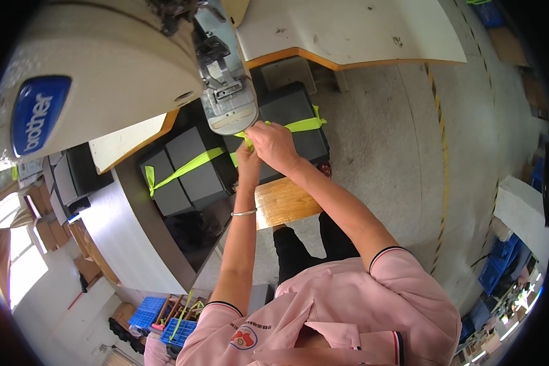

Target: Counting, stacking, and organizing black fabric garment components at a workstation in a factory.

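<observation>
My left hand and my right hand meet just below the rounded end of a sewing machine's bed. Fingers of both are closed on a neon yellow-green strap, the right hand slightly higher and overlapping the left. Part of the strap is hidden behind the fingers. The sewing machine's presser foot stands above the bed, a short way beyond my hands. Beneath them lie dark grey, box-like pieces crossed by neon strap on the left, with more strap on the right.
The machine's large beige head fills the upper left. A white tabletop with a wooden edge extends at the far side. Below my hands is a wooden stool or bench top. Blue crates stand lower left; striped floor tape runs at right.
</observation>
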Tool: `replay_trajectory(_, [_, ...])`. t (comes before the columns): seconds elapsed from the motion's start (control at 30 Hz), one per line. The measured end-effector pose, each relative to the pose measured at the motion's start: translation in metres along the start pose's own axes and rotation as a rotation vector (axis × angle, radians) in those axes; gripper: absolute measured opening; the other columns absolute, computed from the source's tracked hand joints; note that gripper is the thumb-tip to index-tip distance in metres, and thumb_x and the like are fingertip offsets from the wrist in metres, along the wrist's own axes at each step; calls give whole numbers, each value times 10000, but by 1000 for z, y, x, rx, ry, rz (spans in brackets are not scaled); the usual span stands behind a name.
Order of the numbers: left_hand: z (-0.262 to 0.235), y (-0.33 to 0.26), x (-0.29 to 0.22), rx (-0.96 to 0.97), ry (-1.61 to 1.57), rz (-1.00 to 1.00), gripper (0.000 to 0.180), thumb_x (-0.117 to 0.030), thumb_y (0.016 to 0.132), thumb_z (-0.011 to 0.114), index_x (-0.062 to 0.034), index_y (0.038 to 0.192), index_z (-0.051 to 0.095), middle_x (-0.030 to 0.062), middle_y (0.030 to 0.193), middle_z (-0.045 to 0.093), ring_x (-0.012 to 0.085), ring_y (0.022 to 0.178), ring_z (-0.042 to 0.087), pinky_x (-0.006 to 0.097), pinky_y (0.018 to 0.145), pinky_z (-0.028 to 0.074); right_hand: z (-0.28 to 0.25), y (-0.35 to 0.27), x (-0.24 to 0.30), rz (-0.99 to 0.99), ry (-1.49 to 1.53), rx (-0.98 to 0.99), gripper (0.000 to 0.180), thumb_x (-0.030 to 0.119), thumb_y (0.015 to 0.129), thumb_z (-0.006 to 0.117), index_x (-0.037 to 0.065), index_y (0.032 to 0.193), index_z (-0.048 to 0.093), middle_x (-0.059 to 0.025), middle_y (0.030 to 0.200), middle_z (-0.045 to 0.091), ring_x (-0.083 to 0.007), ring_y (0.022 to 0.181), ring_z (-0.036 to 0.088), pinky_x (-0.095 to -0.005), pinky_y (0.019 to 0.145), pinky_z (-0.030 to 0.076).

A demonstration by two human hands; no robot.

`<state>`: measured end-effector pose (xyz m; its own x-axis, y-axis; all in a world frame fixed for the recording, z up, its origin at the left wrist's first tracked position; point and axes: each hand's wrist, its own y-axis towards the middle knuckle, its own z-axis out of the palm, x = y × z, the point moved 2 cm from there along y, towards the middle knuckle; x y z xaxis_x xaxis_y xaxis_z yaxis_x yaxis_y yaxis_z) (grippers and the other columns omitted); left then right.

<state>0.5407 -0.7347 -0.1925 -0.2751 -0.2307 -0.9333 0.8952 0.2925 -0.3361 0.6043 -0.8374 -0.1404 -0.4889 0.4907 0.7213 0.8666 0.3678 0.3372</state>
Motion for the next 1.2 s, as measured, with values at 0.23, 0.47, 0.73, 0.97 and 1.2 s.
replay_trajectory(0.23, [0, 10, 35, 6, 676, 151, 201, -198, 960, 635, -3, 995, 668, 112, 915, 722, 147, 877, 655, 375, 703, 518, -1, -3, 8, 8, 132, -30, 57, 55, 871, 698, 56, 924, 678, -82, 825, 662, -304, 723, 659, -391, 646, 534])
replay_trajectory(0.47, [-7, 9, 47, -5, 444, 185, 167, -158, 983, 608, 1, 995, 658, 65, 904, 688, 155, 837, 640, 350, 711, 516, -18, 8, 52, 73, 535, 37, 76, 85, 976, 667, 10, 961, 662, -85, 887, 681, -218, 742, 683, -311, 668, 540])
replay_trajectory(0.73, [-3, 25, 45, 53, 243, -114, 228, -153, 1050, 549, 10, 1142, 679, 26, 954, 684, 101, 818, 621, 256, 734, 516, -11, -29, -67, 279, 49, 73, 434, -7, 930, 583, 73, 1356, 573, -137, 1270, 637, -262, 882, 718, -379, 783, 559])
replay_trajectory(0.97, [-22, 24, 40, 171, 297, -211, 266, -91, 1031, 574, 7, 1265, 654, 31, 1012, 703, 84, 877, 651, 243, 800, 526, 3, -22, -63, 207, 100, 462, 544, 18, 878, 667, 115, 1408, 588, -106, 1377, 635, -276, 990, 724, -353, 827, 567])
replay_trajectory(1.2, [-23, 16, 5, 214, -77, -162, 438, 72, 936, 576, -4, 1367, 588, 71, 1193, 694, 154, 1110, 657, 293, 992, 496, -5, -19, -59, 282, 404, 588, 737, -54, 869, 663, 164, 1546, 471, -83, 1167, 693, -108, 729, 578, -277, 696, 524])
